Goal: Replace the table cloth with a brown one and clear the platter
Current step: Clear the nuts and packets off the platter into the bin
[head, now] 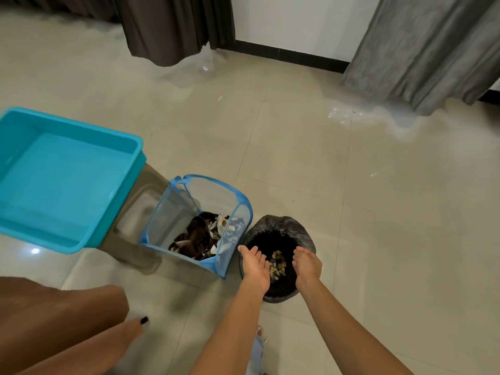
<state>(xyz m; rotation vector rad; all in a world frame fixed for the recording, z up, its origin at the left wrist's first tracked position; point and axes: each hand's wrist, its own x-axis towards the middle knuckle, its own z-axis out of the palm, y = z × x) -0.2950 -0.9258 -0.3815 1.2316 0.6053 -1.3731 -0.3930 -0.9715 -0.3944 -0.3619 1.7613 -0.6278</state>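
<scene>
Reaches both bare arms out from the near edge, over a round bin (278, 221) lined with a black bag and standing on the tiled floor (351, 185). Holds the left hand (255, 266) above the bin's left rim, palm turned up and inward, fingers straight, close together and gripping nothing. Holds the right hand (307, 266) above the right rim, fingers drooping downward, loosely bent, likewise gripping nothing. Looks down between the two hands at a small heap of pale yellowish food scraps (277, 265) lying on the dark bottom of the bin.

Sees, just left of the bin, a blue mesh hamper (167, 217), open at the top, with a crumpled brown-and-white cloth (194, 236) lying at its bottom. Finds farther left a turquoise tub (67, 180) sitting on a grey-brown stand (140, 207), which touches the hamper's left side.

Faces, on the far side, a dark brown curtain (176, 28) at left and a grey curtain (422, 50) at right, with white wall and black skirting between them. Catches at the near left a blurred bare limb with one dark-painted nail; cannot tell what part.
</scene>
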